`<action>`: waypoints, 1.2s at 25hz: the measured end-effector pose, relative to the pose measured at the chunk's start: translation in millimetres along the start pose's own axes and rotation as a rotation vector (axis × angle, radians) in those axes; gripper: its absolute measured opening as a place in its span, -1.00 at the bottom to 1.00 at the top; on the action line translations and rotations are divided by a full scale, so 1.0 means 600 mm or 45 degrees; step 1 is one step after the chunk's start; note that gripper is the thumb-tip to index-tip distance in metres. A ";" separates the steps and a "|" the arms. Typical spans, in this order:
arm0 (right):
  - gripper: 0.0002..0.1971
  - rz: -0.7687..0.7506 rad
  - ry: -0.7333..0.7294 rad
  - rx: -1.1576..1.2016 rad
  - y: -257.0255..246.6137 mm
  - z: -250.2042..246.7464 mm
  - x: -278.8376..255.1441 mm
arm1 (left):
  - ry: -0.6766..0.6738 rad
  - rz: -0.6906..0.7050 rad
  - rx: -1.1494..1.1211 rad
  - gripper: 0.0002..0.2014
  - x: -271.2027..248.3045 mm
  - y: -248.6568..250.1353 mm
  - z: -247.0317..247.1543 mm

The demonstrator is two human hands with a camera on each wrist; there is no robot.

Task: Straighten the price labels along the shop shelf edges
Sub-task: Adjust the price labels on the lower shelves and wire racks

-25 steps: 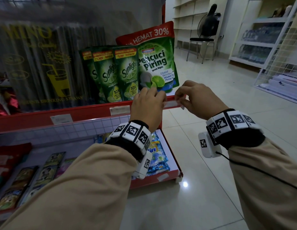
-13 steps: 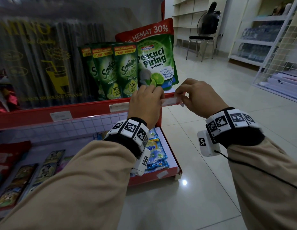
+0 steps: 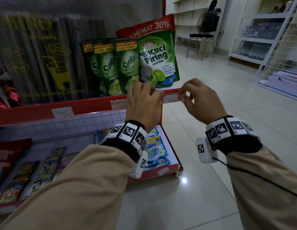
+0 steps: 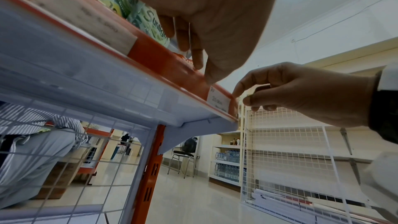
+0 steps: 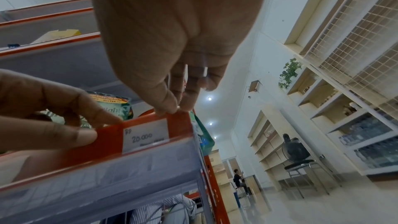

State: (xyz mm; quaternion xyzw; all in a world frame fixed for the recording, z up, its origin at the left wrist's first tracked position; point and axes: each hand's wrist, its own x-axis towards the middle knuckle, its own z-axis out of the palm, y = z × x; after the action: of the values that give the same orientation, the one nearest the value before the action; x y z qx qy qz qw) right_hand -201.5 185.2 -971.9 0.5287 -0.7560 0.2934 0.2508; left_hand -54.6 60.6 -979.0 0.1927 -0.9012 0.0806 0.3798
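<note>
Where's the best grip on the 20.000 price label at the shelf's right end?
Probably its top edge, pinched from above: the price label sits flat in the red shelf strip, its bottom edge in the rail. The right hand already has its fingertips there.

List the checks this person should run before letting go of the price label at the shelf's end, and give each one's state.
1. Left hand steadies the shelf edge: ok.
2. Right hand pinches the strip's top by the price label: ok.
3. Label sits level in the strip: ok.
4. Price readable, 20.000: ok.
5. Label fully seated in the strip: cannot tell.
6. Next label along is straight: cannot tell.
</note>
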 end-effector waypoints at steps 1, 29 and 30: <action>-0.87 0.006 0.070 0.027 -0.001 0.006 -0.006 | -0.013 -0.002 0.012 -0.75 -0.006 0.001 0.000; -0.42 0.914 -0.024 0.506 -0.046 0.335 -0.415 | -1.035 -0.104 -0.122 -0.32 -0.391 0.007 0.224; -0.43 0.922 0.021 0.553 -0.045 0.334 -0.417 | -1.035 -0.107 -0.117 -0.31 -0.392 0.008 0.225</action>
State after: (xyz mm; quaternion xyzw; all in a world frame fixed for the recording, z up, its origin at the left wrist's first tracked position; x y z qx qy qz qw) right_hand -110.9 198.9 -1280.5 0.2670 -0.8116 0.5193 0.0203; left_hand 5.3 93.0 -1241.7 0.2282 -0.9719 -0.0582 0.0040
